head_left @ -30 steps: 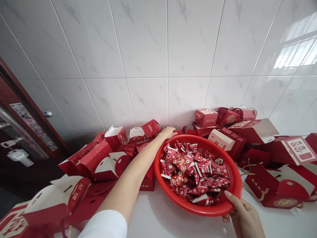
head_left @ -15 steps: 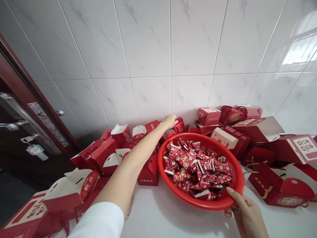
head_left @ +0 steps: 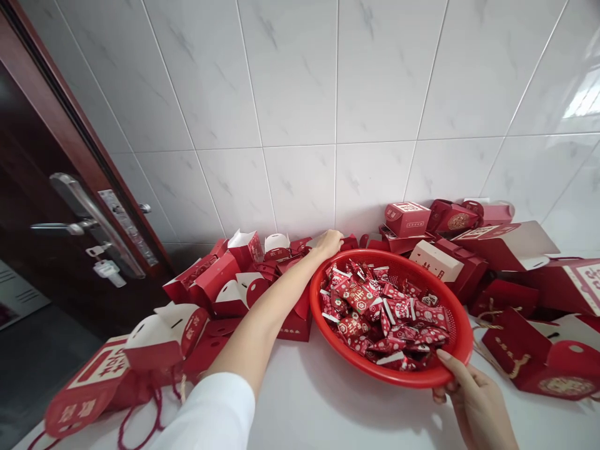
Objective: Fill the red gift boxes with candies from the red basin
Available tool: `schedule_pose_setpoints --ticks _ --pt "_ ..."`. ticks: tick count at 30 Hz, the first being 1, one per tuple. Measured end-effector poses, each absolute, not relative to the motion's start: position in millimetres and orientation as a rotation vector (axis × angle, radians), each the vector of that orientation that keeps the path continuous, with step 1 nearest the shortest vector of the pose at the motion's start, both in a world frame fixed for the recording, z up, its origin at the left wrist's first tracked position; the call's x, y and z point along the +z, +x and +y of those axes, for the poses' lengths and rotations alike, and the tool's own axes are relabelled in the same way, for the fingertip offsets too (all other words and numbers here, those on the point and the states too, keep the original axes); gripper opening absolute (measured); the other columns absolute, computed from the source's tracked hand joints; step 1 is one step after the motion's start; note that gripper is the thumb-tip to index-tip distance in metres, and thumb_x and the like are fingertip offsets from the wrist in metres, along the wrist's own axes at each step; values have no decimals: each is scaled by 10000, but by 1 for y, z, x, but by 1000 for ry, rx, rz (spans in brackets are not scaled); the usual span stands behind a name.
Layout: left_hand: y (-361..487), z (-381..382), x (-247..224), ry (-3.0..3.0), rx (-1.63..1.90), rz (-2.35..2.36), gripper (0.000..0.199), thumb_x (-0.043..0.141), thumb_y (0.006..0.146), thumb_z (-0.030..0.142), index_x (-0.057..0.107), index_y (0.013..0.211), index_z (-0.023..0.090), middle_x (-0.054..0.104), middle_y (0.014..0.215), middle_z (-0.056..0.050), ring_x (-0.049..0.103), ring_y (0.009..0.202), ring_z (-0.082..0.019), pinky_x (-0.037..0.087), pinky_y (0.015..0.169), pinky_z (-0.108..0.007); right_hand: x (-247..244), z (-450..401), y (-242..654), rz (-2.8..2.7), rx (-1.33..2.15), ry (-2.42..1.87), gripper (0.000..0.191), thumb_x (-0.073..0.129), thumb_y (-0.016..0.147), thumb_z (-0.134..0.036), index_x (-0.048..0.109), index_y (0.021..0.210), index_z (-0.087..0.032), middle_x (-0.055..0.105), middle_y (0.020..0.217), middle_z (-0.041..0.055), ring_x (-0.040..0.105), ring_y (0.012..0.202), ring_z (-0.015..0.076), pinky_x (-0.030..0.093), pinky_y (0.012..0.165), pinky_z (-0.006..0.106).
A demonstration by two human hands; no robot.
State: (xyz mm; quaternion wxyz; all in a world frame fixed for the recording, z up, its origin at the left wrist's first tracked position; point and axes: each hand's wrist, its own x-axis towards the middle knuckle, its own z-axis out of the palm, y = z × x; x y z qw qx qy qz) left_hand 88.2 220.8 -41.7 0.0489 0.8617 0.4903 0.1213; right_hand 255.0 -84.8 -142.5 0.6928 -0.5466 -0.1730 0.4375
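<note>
My right hand [head_left: 478,400] grips the near right rim of a round red plastic basket [head_left: 328,350], thumb on top and fingers underneath. Inside the basket lies a heap of small red-and-white wrapped sweets [head_left: 360,297]. Stretched past the basket's far left side, my left hand [head_left: 329,242] is down among red gift boxes by the wall. Its fingers look curled, and their tips are hidden, so whatever they hold cannot be seen. Just beyond it stands a dark red box [head_left: 349,242]. Below my left forearm, another red box [head_left: 296,325] is partly covered.
Open red boxes [head_left: 162,334] crowd the left side of the white table [head_left: 290,400], some with cord handles. More boxes [head_left: 539,356] are piled on the right. A grey tiled wall [head_left: 300,181] borders the back. At left is a dark door with keys [head_left: 109,272] in its lock.
The view has turned left, so everything sits further right in the picture. My left hand's fingers look more curled at the back boxes. My right hand keeps its hold on the basket.
</note>
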Motion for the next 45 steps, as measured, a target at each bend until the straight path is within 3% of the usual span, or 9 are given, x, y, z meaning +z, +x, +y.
schedule_pose_setpoints --ticks 8,13,15,18,24,36,41,45 --pt "88 239 12 2639 711 1482 327 640 992 361 641 1246 155 665 1250 -105 674 1075 -236 589 920 -448 -142 -86 255 -375 984 -1216 572 993 389 -533 558 422 -164 517 394 -3 499 381 111 437 413 227" --pt "69 236 46 2643 968 1459 164 610 979 237 726 957 123 736 953 -64 676 887 -196 539 868 -366 -143 -85 256 -360 982 -1234 600 988 363 -566 549 418 -161 509 391 1 482 382 106 431 409 231" --pt "59 233 63 2646 1086 1465 219 576 957 186 732 821 114 728 820 -67 647 823 -197 495 836 -340 -142 -85 255 -344 990 -1237 609 990 338 -566 540 411 -162 504 389 0 479 382 106 428 405 231" --pt "39 229 91 2653 1214 1484 238 565 924 182 730 775 99 687 738 -56 609 782 -189 451 790 -324 -143 -84 255 -315 989 -1240 601 995 330 -546 539 412 -164 489 390 -13 469 379 101 419 394 228" --pt "-21 212 125 2728 1159 1569 200 588 871 202 756 820 107 684 739 -54 586 772 -186 439 799 -321 -150 -85 260 -341 999 -1251 576 994 351 -548 583 431 -152 495 409 -12 490 411 104 447 411 212" --pt "-75 182 88 2652 755 1975 226 575 826 123 759 697 142 718 682 -95 672 722 -245 481 742 -338 -144 -85 258 -365 959 -1250 599 992 300 -550 555 412 -157 487 389 -7 486 377 111 430 382 232" --pt "-48 168 105 2702 893 1866 259 556 860 211 808 861 155 794 887 -111 729 908 -308 517 868 -378 -143 -84 255 -433 918 -1214 605 963 395 -591 521 406 -178 498 369 -4 482 357 108 407 391 233" --pt "-12 149 118 2805 1204 1538 238 621 839 306 820 940 224 812 946 -44 736 889 -264 548 876 -354 -139 -82 253 -493 911 -1201 619 907 484 -656 490 418 -203 543 367 32 489 352 120 399 406 244"
